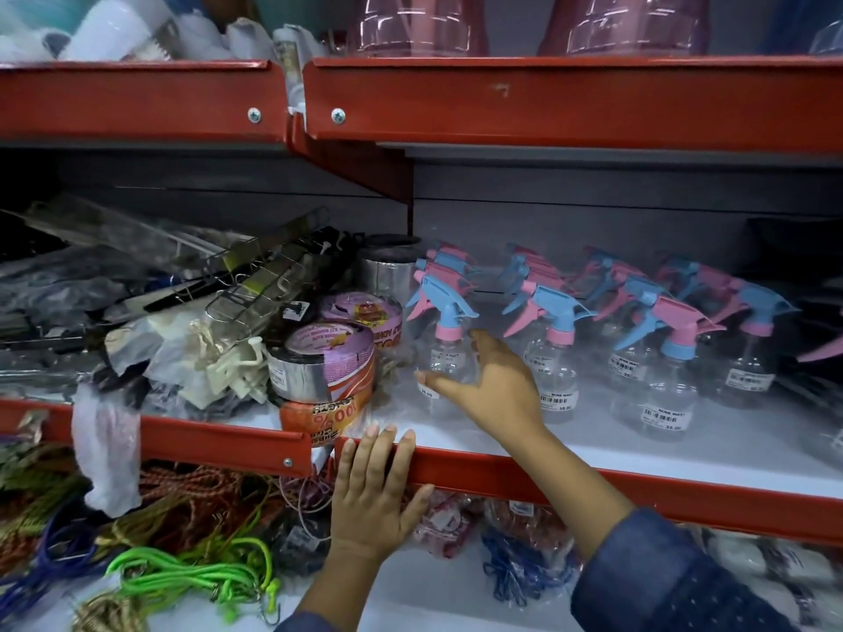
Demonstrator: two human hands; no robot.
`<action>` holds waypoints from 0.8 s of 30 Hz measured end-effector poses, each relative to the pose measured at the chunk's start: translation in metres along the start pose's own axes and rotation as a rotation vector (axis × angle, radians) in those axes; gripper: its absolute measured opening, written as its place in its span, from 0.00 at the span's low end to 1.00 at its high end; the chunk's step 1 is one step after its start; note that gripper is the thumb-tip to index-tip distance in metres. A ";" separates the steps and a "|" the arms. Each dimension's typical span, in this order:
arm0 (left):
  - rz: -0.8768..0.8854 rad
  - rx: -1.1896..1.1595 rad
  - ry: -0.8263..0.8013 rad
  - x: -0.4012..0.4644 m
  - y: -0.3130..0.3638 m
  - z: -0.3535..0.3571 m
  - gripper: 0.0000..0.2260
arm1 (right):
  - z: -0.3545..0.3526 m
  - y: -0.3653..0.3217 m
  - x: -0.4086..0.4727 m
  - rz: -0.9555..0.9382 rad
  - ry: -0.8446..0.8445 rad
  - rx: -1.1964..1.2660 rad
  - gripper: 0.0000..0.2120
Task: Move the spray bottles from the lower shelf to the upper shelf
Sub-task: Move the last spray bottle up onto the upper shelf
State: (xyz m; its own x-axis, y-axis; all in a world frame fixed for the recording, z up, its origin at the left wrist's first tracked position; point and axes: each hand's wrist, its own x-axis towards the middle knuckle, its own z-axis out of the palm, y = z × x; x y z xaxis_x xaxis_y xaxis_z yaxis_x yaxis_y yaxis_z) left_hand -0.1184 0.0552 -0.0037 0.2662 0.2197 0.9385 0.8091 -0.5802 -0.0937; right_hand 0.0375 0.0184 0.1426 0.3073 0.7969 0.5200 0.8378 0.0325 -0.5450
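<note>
Several clear spray bottles with pink and blue trigger heads stand in rows on the white middle shelf [593, 437]. The front-left bottle [444, 344] has a blue head and pink collar. My right hand [495, 380] reaches in with fingers spread, thumb and fingers against that bottle's body, not closed around it. My left hand [376, 490] lies flat on the red front edge of the shelf [616, 478], holding nothing. The upper shelf [570, 102] runs above, with pink translucent containers [417, 22] on it.
Tape rolls [321, 362] are stacked left of the bottles, beside a heap of wire racks [255, 285] and plastic bags. Coloured cords [191, 572] and packets lie on the shelf below. A red bracket [365, 171] divides the two bays.
</note>
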 end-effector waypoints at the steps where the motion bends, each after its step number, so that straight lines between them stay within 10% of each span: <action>1: -0.001 0.002 -0.003 0.000 0.000 0.000 0.24 | 0.000 -0.002 -0.001 -0.017 0.034 -0.046 0.39; 24: 0.000 -0.046 -0.017 0.000 0.002 -0.005 0.25 | -0.005 -0.001 0.008 0.117 -0.293 0.278 0.32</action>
State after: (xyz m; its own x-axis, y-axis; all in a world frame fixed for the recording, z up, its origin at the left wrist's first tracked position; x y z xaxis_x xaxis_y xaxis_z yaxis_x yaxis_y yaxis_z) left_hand -0.1194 0.0503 -0.0025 0.2754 0.2323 0.9328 0.7841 -0.6156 -0.0782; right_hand 0.0412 0.0215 0.1506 0.2184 0.9415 0.2566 0.6391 0.0607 -0.7668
